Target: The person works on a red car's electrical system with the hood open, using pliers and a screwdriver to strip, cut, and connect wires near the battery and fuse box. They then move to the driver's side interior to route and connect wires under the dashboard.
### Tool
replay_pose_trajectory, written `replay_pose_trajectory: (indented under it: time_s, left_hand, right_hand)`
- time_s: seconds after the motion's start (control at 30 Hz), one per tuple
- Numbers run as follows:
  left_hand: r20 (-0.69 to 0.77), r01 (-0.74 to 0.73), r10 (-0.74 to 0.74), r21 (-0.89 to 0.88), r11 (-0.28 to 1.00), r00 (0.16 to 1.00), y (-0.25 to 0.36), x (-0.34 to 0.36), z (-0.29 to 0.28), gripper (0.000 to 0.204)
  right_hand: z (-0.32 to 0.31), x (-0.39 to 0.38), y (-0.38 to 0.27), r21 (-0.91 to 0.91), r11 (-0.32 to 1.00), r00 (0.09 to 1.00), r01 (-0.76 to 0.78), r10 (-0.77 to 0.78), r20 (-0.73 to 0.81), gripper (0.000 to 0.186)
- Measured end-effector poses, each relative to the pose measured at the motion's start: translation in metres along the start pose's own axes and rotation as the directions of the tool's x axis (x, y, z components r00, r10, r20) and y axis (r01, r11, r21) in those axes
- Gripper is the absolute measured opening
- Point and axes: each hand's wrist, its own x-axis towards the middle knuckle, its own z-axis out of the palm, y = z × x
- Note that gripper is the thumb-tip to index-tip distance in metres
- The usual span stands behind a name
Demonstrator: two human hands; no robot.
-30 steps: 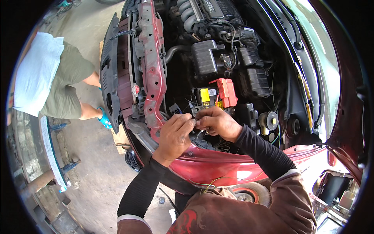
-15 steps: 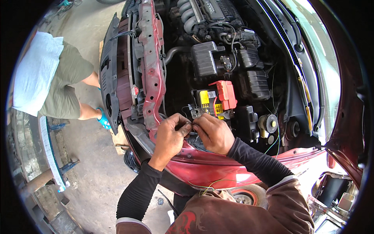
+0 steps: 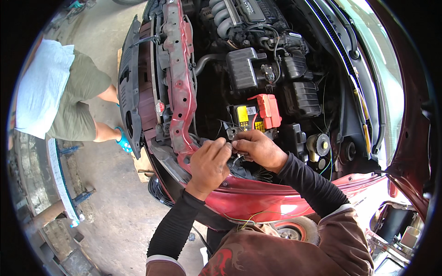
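Over the front corner of a red car's engine bay, my left hand and my right hand meet fingertip to fingertip. Both are closed in a pinch on what looks like thin wire, mostly covered by the fingers. Below the right fingers a small pale piece shows among dark wiring; its kind is unclear. Just beyond the hands sits the car battery, with a yellow label and a red terminal cover. Thin green wire trails over the red fender near my body.
The red front crossmember runs along the left of the bay. Black engine housings and a fluid reservoir lie beyond and right. A person in olive shorts stands at the left. Coiled black cable rests on the floor.
My left hand has moved slightly right and turned, its back now facing up more. The right hand has shifted a little right, its fingertips still against the left's.
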Motion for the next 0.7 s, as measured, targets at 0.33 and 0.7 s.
replay_pose_trajectory:
  time_s: [0.33,0.7]
  left_hand:
    - [0.639,0.78,-0.464,-0.397,0.484,0.613,-0.008,0.022,-0.035,0.019]
    - [0.593,0.634,-0.335,-0.414,0.654,0.732,-0.006,0.027,-0.036,0.021]
  right_hand:
    - [0.002,-0.016,-0.007,-0.381,0.872,0.938,0.307,-0.345,-0.033,0.012]
    - [0.008,-0.026,-0.014,-0.604,0.625,0.835,0.494,-0.535,0.13,0.01]
